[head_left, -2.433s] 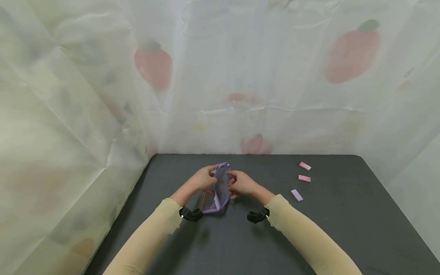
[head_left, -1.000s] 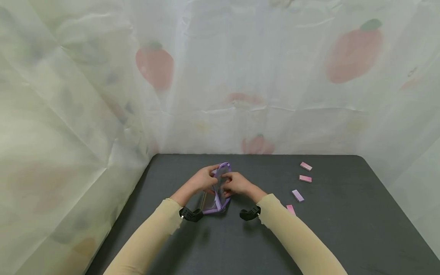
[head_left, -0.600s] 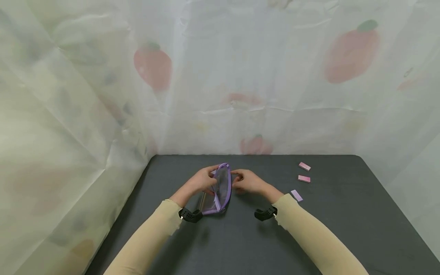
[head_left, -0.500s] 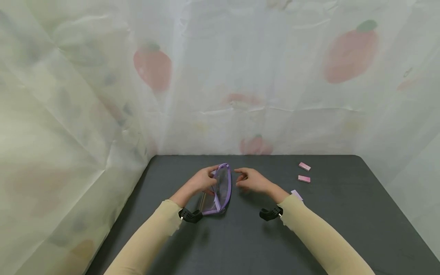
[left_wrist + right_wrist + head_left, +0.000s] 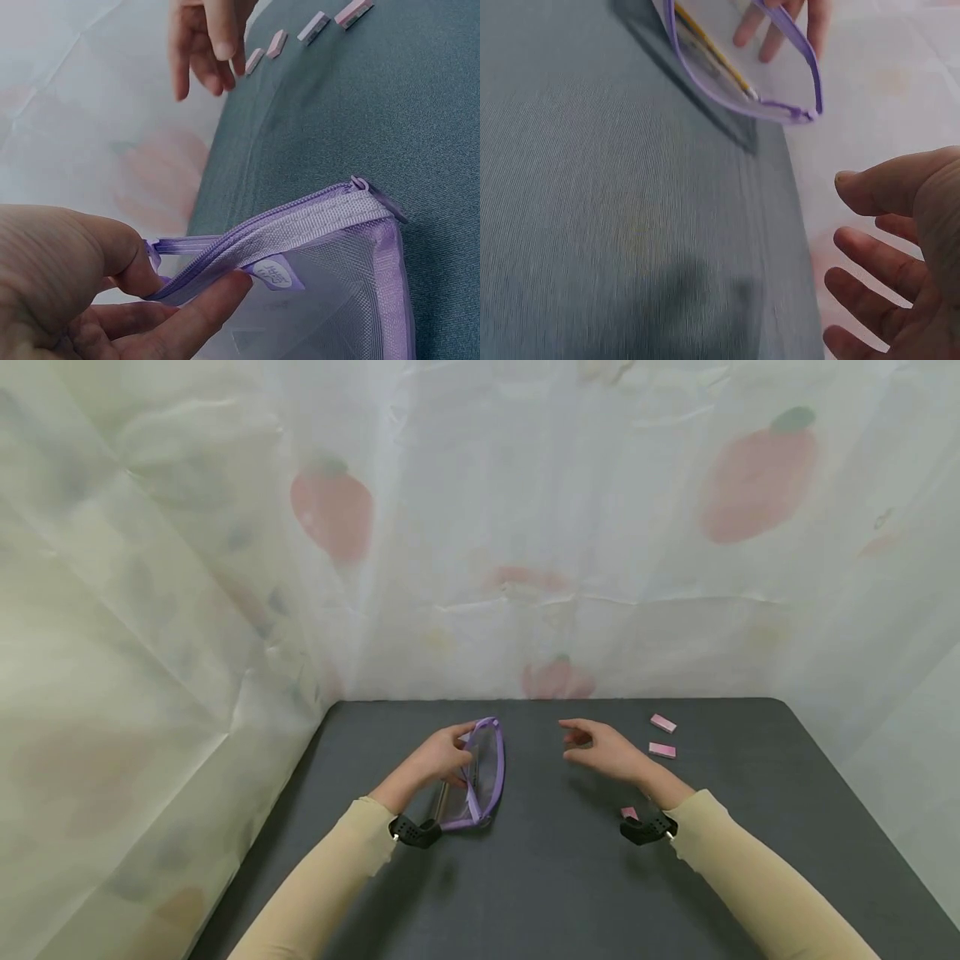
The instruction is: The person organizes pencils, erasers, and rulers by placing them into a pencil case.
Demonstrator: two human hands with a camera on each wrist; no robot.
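From my head view, my left hand [image 5: 438,758] pinches the purple mesh zip pouch [image 5: 480,777] on the dark grey table [image 5: 525,877]; my right hand [image 5: 603,750] hovers spread, near small pink rectangular blocks [image 5: 663,749]. At my left wrist, thumb and fingers [image 5: 202,307] grip the pouch's zipper edge [image 5: 300,225]. At my right wrist, my empty right hand's fingers [image 5: 881,262] are relaxed.

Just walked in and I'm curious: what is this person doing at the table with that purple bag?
A person holds a purple mesh zip pouch open on a dark table, the left hand pinching its zipper edge. The right hand is empty, fingers relaxed, hovering near small pink erasers that lie on the table's right side. A pencil-like stick shows inside the pouch in the right wrist view.
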